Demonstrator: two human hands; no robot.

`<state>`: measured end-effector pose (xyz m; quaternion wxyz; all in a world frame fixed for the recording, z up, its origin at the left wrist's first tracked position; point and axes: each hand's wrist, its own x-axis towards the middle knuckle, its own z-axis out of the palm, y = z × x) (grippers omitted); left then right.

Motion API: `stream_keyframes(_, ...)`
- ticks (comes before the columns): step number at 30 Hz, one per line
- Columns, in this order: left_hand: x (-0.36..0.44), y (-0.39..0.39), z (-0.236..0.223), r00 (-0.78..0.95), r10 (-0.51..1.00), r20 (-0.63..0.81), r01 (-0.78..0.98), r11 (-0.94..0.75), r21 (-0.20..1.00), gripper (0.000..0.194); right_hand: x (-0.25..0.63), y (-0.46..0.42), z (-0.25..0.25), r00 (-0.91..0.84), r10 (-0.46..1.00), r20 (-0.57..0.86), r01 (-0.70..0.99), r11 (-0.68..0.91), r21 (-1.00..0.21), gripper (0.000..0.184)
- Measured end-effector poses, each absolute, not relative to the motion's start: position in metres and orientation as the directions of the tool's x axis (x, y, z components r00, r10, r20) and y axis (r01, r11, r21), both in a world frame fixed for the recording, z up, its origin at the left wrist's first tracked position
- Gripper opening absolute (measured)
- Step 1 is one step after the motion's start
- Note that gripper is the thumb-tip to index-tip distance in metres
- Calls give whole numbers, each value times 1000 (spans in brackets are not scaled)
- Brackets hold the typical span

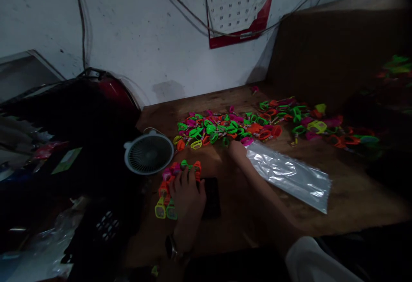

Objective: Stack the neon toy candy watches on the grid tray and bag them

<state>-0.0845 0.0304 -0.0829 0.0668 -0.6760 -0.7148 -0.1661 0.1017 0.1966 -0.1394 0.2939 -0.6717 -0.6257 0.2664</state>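
Observation:
My left hand (187, 194), with a watch on its wrist, lies with fingers spread over a small group of bright plastic toys (160, 210) set side by side. They are yellow, green, orange and pink, with frame-like ends; their exact kind is unclear in the dim light. At the near edge of a big loose pile of similar toys (209, 128) is my right hand (237, 151). Its fingers point away and are hidden, so anything in them cannot be made out. A clear plastic bag (289, 174) lies flat beside my right forearm.
A round grey fan (149, 153) stands left of the toys. By my left hand lies a dark flat object (211, 198), perhaps a phone. More toys (317, 126) spread rightward on the wooden table (234, 230). A calendar (240, 3) hangs on the wall; dark clutter fills the left.

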Motion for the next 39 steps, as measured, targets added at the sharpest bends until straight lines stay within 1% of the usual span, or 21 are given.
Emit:
stream_keyframes(2, -93, 32, -79, -87, 956, 281, 978, 28, 207, 48, 98, 180, -141, 12, 1000, 0, 607, -8, -795, 9)
stream_keyframes(4, -105, 36, -73, -80, 960, 270, 959, 0, 284, 47, 88, 158, -146, -70, 998, -1, 497, 34, -867, 5)
stream_keyframes(6, -118, 44, -68, -39, 951, 308, 938, -71, 339, 44, 72, 136, -153, -136, 991, 0, 383, 52, -922, 12)
stream_keyframes(7, -123, 49, -65, 3, 945, 328, 932, -122, 342, 43, 63, 126, -158, -162, 987, -6, 305, 45, -951, 16)
stream_keyframes(9, -128, 58, -62, 113, 931, 346, 927, -224, 299, 40, 46, 110, -166, -210, 978, -21, 120, 5, -993, 23)
stream_keyframes(11, -127, 66, -61, 215, 926, 310, 931, -290, 220, 44, 33, 101, -172, -240, 971, -18, -15, -22, -1000, 25)
stream_keyframes(12, -124, 68, -61, 254, 928, 272, 932, -310, 186, 48, 29, 99, -173, -245, 969, -13, -38, -23, -999, 25)
stream_keyframes(14, -119, 70, -64, 281, 941, 188, 939, -310, 149, 56, 23, 96, -174, -221, 975, 0, -10, -3, -1000, 22)
stream_keyframes(16, -115, 70, -68, 261, 955, 143, 948, -281, 150, 56, 21, 93, -172, -189, 982, 18, 67, 31, -997, 18)
stream_keyframes(18, -114, 69, -70, 237, 959, 154, 951, -261, 162, 52, 22, 89, -170, -184, 981, 59, 166, 90, -982, 15)
stream_keyframes(20, -114, 68, -72, 237, 959, 158, 949, -264, 175, 50, 24, 84, -167, -195, 972, 129, 237, 174, -956, 15)
stream_keyframes(22, -114, 68, -72, 235, 962, 137, 948, -258, 187, 51, 24, 80, -166, -220, 957, 191, 260, 246, -934, 17)
stream_keyframes(24, -114, 69, -73, 225, 967, 118, 949, -245, 197, 54, 23, 77, -166, -248, 942, 224, 281, 291, -914, 19)
stream_keyframes(28, -115, 68, -74, 211, 970, 123, 952, -233, 199, 59, 17, 75, -165, -311, 931, 194, 382, 309, -871, 24)
stream_keyframes(32, -116, 68, -74, 211, 969, 130, 957, -232, 176, 55, 14, 76, -163, -379, 917, 122, 493, 311, -813, 26)
stream_keyframes(37, -115, 70, -72, 333, 933, 137, 934, -346, 88, 43, 11, 75, -161, -413, 908, 72, 532, 305, -790, 25)
stream_keyframes(39, -117, 70, -72, 366, 918, 153, 922, -380, 78, 40, 14, 80, -159, -433, 899, 61, 533, 310, -787, 22)
